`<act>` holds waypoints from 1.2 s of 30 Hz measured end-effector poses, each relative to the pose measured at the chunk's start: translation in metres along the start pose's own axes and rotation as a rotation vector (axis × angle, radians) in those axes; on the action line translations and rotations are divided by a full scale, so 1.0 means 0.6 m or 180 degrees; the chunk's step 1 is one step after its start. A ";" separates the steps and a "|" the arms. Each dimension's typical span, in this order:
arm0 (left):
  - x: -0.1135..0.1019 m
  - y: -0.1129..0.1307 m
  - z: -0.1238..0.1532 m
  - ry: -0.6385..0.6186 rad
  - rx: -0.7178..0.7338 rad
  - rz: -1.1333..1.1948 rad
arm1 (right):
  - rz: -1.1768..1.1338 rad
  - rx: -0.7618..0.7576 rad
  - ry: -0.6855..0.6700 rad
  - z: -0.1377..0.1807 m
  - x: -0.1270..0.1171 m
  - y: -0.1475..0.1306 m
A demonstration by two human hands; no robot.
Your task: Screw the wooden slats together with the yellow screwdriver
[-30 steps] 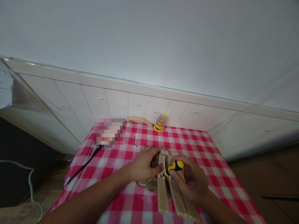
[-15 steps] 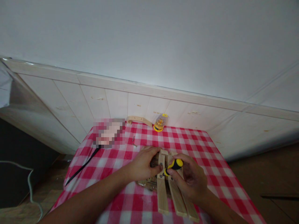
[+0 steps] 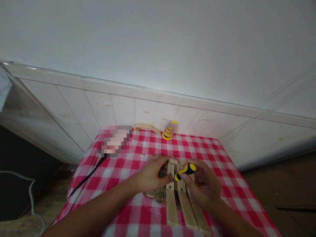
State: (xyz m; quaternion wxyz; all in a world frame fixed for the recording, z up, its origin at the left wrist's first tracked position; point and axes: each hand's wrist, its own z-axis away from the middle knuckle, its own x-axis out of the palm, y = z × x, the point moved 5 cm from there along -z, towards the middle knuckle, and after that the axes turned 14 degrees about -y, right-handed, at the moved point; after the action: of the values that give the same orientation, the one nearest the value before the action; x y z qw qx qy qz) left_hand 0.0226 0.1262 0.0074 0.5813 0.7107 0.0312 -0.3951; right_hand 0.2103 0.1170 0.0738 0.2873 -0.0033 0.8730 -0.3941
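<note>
My right hand [image 3: 204,186] is closed around a yellow-and-black screwdriver [image 3: 189,169]. Its handle slants up to the right, and its lower end is beside a pale curved wooden piece [image 3: 172,205] with dark screw holes. Thumb and fingers of my left hand [image 3: 154,172] grip that piece at its upper part. To its right lie two more such pieces, one a wooden strip [image 3: 189,214] partly covered by my right hand. All of them rest across a flat brown package [image 3: 155,194] with a shiny wrapping, mostly hidden under my left hand.
A red-and-white checked cloth [image 3: 128,219] covers the table. Near the wall stand a clear container with a yellow base [image 3: 168,131] and another curved wooden piece [image 3: 147,126]. Two small screws [image 3: 142,153] lie nearby. A blurred-out object with a black strap [image 3: 89,174] is at left.
My right hand has shifted slightly up and right with the screwdriver, whose lower end has left the lower screw hole for a spot nearer the upper one. My left hand stays put.
</note>
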 end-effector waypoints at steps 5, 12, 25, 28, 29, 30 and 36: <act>0.000 0.001 0.000 -0.0040 0.0044 0.0019 | -0.0025 0.0123 0.0214 0.002 -0.009 0.019; -0.002 0.005 0.000 -0.0039 0.0041 0.0006 | 0.0177 0.0009 0.0111 0.005 -0.002 0.031; -0.003 0.008 0.001 -0.0018 0.0060 0.0036 | 0.0279 -0.0035 -0.0020 0.008 -0.003 0.030; -0.004 0.009 0.001 -0.0024 0.0058 0.0045 | 0.0324 -0.0049 -0.0016 0.009 -0.004 0.030; -0.004 0.009 0.001 -0.0026 0.0061 0.0052 | 0.0339 -0.0051 -0.0019 0.008 -0.004 0.029; -0.004 0.009 0.001 -0.0028 0.0063 0.0059 | 0.0356 -0.0053 -0.0032 0.007 -0.004 0.028; -0.002 0.004 0.000 -0.0052 0.0081 0.0071 | 0.0460 -0.0123 -0.0221 0.000 -0.005 0.016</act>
State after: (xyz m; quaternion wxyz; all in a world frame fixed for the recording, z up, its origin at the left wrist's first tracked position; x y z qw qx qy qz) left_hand 0.0227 0.1257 0.0101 0.5768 0.7150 0.0135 -0.3948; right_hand 0.2150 0.1244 0.0691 0.3450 0.0405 0.8679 -0.3551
